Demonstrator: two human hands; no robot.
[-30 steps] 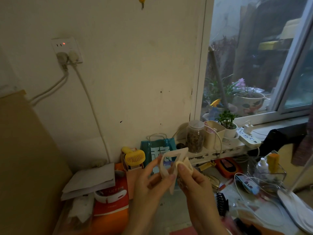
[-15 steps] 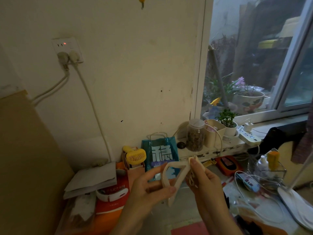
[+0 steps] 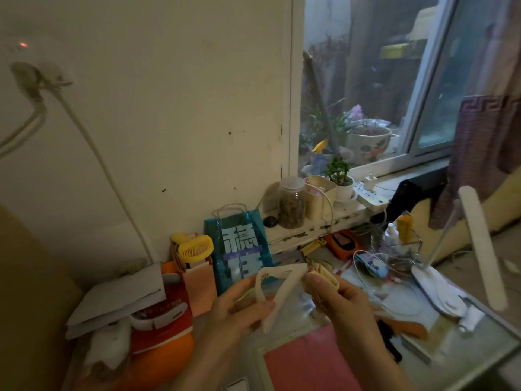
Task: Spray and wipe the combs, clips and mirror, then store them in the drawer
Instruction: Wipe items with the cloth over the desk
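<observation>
Wall: fills the view from 9 to 12 o'clock.
Window: 1 o'clock.
Blue gift bag: centre, upright against the wall.
Left hand: 6 o'clock, fingers curled, pinching the clip.
Right hand: 5 o'clock, curled round a folded cloth pressed to the clip's upper corner.
Cream triangular hair clip: lower centre, between both hands, above the table.
Yellow fan: 7 o'clock of the bag.

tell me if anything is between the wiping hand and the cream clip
Nothing visible is. The left hand holds the cream triangular clip up over the desk, and the right hand pinches a folded cloth right against the clip's upper corner. The drawer is not in view, so that path cannot be judged.
</observation>
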